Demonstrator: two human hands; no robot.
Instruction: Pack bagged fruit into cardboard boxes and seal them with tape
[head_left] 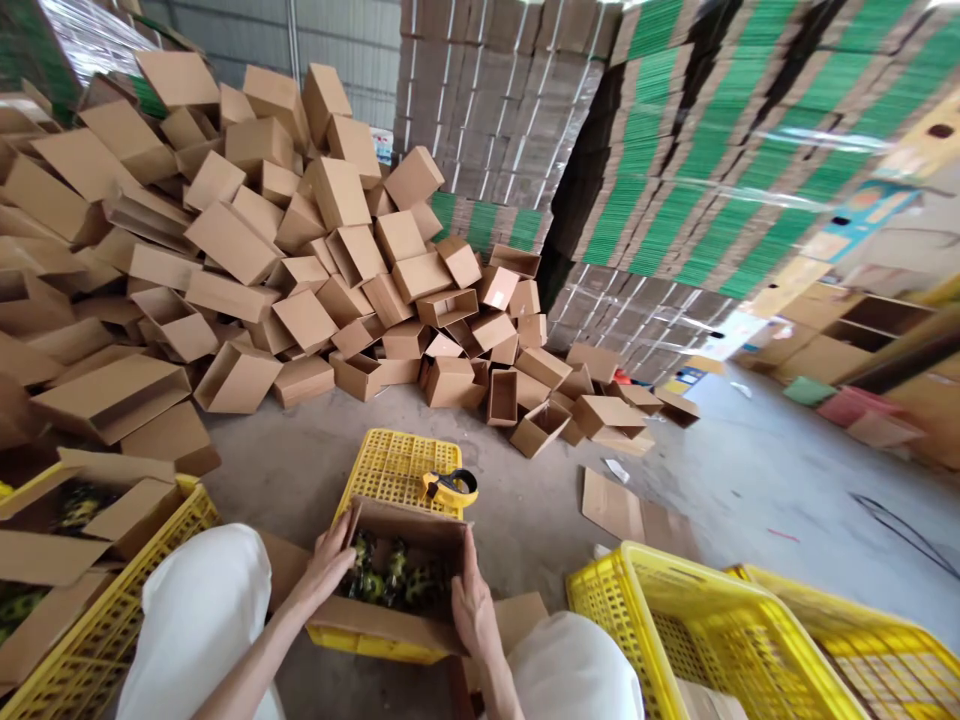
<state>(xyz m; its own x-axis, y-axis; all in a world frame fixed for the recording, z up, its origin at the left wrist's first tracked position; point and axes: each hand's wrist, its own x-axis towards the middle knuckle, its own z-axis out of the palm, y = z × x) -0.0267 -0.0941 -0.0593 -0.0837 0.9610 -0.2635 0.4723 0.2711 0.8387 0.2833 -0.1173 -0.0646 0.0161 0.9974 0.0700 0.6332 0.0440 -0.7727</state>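
Note:
An open cardboard box (409,617) sits between my knees on an upturned yellow plastic crate (375,470). Inside it lie several black and yellow-green items (395,572) that look wrapped in clear plastic; their kind is hard to make out. My left hand (332,555) grips the box's left wall, its fingers over the rim. Against the right wall presses my right hand (472,600), fingers stretched along the side, so the box is held from both sides. Just beyond the box, a yellow and black tape dispenser (450,487) rests on the crate.
A large heap of cardboard boxes (300,260) fills the far left and middle. At left, a yellow crate (112,640) carries an open, filled box. Yellow crates (637,600) stand at right. Behind rise tall stacks of flattened cardboard (675,180). Cardboard pieces (630,510) lie on the floor.

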